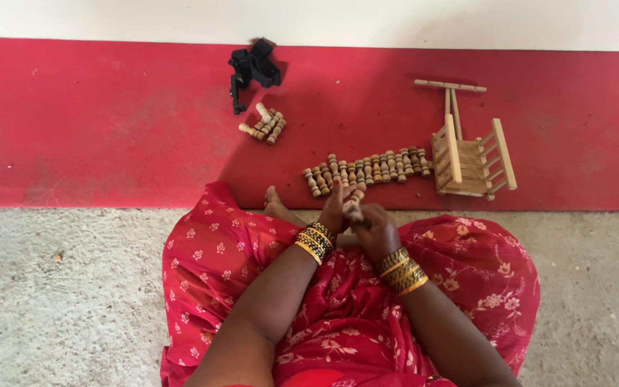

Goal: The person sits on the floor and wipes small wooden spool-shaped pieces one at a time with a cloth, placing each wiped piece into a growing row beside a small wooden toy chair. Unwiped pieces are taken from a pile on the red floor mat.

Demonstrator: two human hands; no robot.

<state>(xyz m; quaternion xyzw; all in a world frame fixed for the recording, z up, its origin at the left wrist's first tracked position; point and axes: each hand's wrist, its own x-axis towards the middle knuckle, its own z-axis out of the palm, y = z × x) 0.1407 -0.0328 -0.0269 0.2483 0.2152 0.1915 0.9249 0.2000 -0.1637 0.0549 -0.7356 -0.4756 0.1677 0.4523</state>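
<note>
I sit cross-legged on the floor in red flowered cloth. My left hand (333, 209) and my right hand (375, 228) meet in front of my lap, both closed around a small turned wooden peg (353, 204) held between them. Just beyond my hands lies a row of similar wooden pegs (367, 170) on the red floor strip. To their right sits a small wooden toy cart (471, 160) with slatted sides and a long handle.
A smaller pile of wooden pegs (264, 125) lies farther left on the red strip, with a black plastic object (252, 68) behind it near the white wall. Grey rough concrete floor (59, 287) stretches on both sides of me.
</note>
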